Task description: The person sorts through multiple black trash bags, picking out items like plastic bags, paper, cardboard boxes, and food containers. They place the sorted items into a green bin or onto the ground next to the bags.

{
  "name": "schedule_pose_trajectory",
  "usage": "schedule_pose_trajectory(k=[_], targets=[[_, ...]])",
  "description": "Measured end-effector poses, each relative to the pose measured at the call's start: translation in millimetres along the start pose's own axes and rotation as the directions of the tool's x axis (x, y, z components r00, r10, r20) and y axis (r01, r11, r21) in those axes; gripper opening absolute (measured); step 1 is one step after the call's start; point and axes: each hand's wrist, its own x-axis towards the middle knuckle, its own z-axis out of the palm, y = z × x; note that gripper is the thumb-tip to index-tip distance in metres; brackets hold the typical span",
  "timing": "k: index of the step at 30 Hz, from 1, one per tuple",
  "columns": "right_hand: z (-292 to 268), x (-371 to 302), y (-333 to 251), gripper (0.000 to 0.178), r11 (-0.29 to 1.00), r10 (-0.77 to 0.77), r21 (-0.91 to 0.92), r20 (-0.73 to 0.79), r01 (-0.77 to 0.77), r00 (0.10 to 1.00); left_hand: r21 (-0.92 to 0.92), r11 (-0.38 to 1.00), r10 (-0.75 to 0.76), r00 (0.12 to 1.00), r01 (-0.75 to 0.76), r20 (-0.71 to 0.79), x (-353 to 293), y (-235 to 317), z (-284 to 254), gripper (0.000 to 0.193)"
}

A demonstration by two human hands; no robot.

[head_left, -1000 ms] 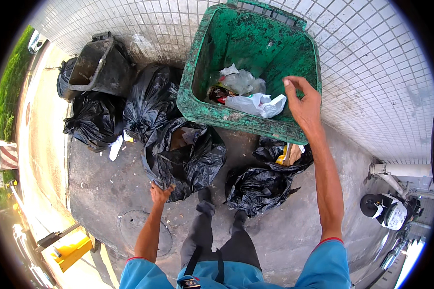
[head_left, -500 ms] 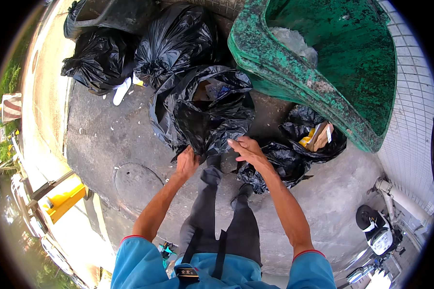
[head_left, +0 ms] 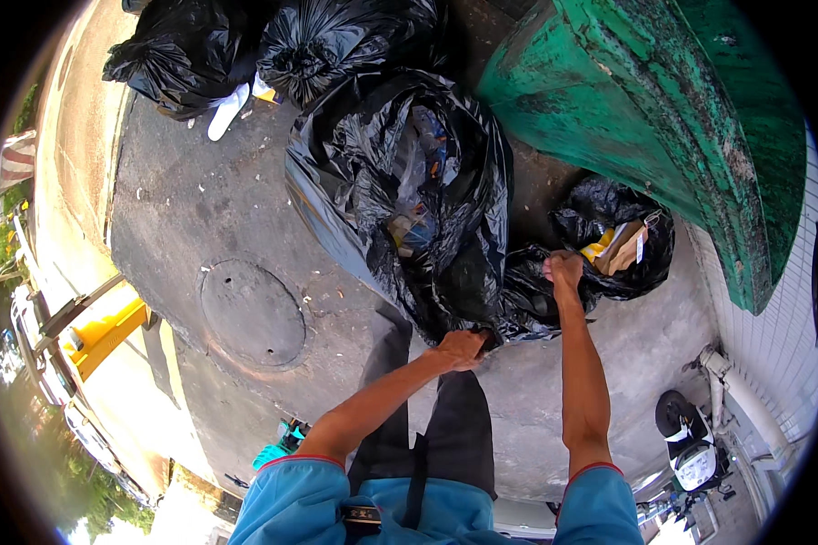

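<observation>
1. Green bin (head_left: 600,118): worn, dark-blotched; reference point for all entries.
2. Pavement (head_left: 164,236): grey, scattered with small pale scraps; left of and in front of the green bin.
3. Round cover (head_left: 252,313): set into the pavement, well left of the green bin and nearer the person.
4. Sunlit strip (head_left: 73,182): pale ground, far left of the green bin.
5. Tiled wall (head_left: 786,313): white, right of the green bin.
6. Pipe (head_left: 759,409) and scooter (head_left: 693,445): pale; white and black; both nearer the person than the green bin.
7. Large open bag (head_left: 336,182): black, on the pavement left of the green bin, mixed refuse inside.
8. Small open bag (head_left: 656,272): black, just in front of the green bin, holding brown cardboard (head_left: 623,250).
9. Left hand (head_left: 462,350): in front and left of the green bin; fingers curled together, gripping the large open bag's near edge.
10. Right hand (head_left: 565,270): in front of the green bin; fingers bunched, pinching the small open bag's black plastic.
</observation>
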Motion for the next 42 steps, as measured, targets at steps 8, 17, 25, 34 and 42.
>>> schedule_pose_trajectory(k=[8, 17, 25, 34, 42], targets=[[154.8, -154.0, -95.0, 0.035, 0.820, -0.259, -0.026, 0.873, 0.571, 0.412, -0.062, 0.976, 0.192, 0.958, -0.210, -0.214, 23.0, -44.9, 81.7, 0.033], [45.6, 86.8, -62.0, 0.048, 0.957, -0.164, -0.231, 0.061, 0.174, 0.985, -0.565, 0.806, -0.020, 0.961, 0.178, 0.275, 6.6, -38.0, -67.1, 0.059], [131.0, 29.5, -138.3, 0.049, 0.762, -0.374, -0.271, 0.557, 0.588, 0.742, -0.584, 0.811, -0.323, 0.801, -0.041, -0.505, 79.4, -101.1, -253.9, 0.063], [148.6, 81.9, -87.8, 0.074, 0.796, -0.386, -0.243, 0.500, 0.554, 0.775, 0.439, 0.837, 0.200, 0.566, 0.325, -0.800, 100.0, -67.1, -416.0, 0.071], [164.7, 46.9, -143.5, 0.072, 0.903, -0.054, -0.322, 0.575, 0.286, 0.817, 0.057, 0.919, -0.219, 0.628, 0.389, -0.747, 83.7, -128.1, -297.1, 0.115]])
